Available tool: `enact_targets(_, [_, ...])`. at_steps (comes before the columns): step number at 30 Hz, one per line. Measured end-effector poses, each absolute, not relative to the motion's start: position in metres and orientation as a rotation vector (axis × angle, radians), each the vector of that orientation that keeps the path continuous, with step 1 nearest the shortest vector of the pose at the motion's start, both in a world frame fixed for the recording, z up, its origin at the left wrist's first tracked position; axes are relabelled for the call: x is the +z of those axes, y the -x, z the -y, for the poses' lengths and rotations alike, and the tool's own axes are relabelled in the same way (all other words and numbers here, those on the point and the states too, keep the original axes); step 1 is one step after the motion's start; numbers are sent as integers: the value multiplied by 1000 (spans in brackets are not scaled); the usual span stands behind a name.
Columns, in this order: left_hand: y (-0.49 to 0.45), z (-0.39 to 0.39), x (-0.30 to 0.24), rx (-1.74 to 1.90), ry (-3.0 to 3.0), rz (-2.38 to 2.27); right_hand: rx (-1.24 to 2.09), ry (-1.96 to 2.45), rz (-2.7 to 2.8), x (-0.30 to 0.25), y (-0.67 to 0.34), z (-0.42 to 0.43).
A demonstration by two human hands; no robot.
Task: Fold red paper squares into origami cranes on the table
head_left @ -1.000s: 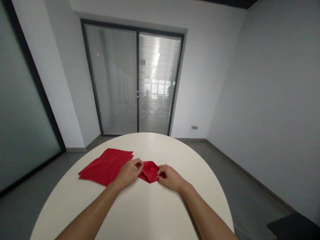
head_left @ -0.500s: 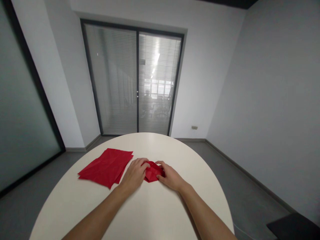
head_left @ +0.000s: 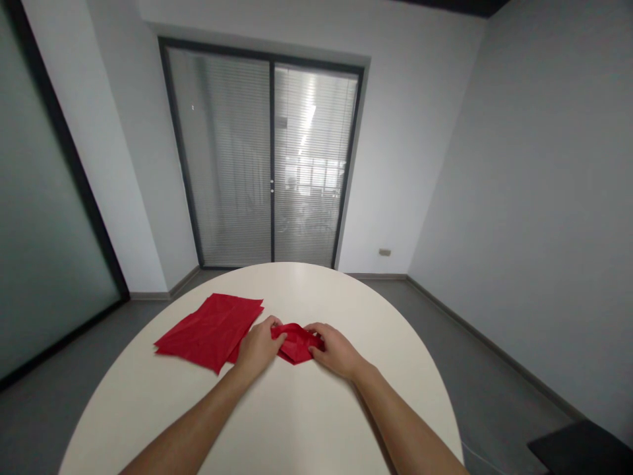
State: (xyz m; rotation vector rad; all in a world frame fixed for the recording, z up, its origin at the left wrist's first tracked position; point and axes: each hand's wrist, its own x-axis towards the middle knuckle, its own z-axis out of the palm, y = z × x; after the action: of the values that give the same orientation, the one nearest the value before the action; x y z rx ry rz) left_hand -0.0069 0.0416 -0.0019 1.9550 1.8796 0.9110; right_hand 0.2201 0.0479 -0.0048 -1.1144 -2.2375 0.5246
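Observation:
A small folded red cloth (head_left: pixel 295 344) lies on the round white table (head_left: pixel 297 422), between my two hands. My left hand (head_left: pixel 258 346) pinches its left side with curled fingers. On the cloth's right side my right hand (head_left: pixel 333 348) grips the edge, fingers bent over the fabric. Part of the cloth is hidden under both hands. A stack of flat red cloths (head_left: pixel 210 328) rests on the table just left of my left hand.
The table's far rim (head_left: pixel 291 266) curves toward a glass double door with blinds (head_left: pixel 270 158). Grey floor surrounds the table. A dark object (head_left: pixel 583 448) sits at the lower right corner of the view.
Both hands moved closer together on the small cloth, which went from a spread shape to a tighter fold. My left hand shifted from flat pressing to pinching.

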Motion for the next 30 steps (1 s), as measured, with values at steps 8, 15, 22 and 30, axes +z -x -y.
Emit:
enact_targets(8, [8, -41, 9, 845, -1912, -1944, 553, 1149, 2240, -5, -223, -47])
enact_targets(15, [16, -38, 17, 696, -2054, -1964, 519, 1159, 2278, -4, -229, -46])
enact_targets(22, [21, -38, 13, 778, -2134, -1863, 459, 1186, 2308, -4, -228, -46])
enact_targets(30, [-2, -20, 5, 661, -2691, -1342, 351, 1101, 2381, 0, -223, -45])
